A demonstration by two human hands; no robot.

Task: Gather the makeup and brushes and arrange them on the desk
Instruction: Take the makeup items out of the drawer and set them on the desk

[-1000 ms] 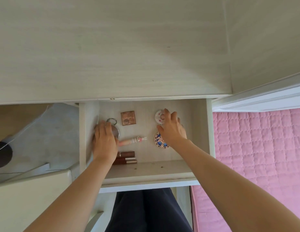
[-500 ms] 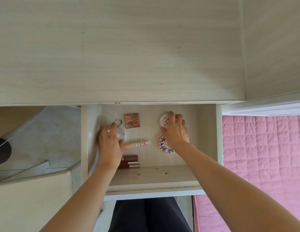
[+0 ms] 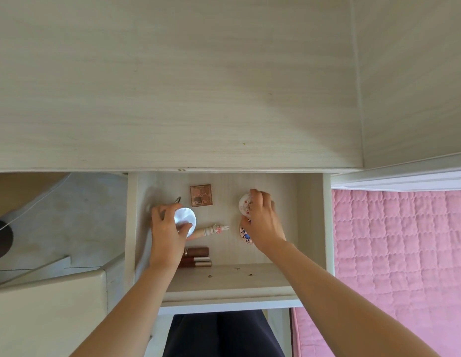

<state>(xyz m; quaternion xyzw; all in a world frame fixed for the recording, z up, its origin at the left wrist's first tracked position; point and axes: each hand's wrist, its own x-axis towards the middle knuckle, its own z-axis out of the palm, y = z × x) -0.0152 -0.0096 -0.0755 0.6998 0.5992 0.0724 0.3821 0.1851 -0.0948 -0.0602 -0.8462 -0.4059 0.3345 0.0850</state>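
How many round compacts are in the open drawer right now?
3: the silvery compact held by the left hand, the white compact held by the right hand, the blue-patterned compact partly under that hand. Others may be hidden beneath the hands.

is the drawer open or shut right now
Open. The drawer is pulled out from under the desk top, so its floor and the eyeshadow palette lying in it are in plain view.
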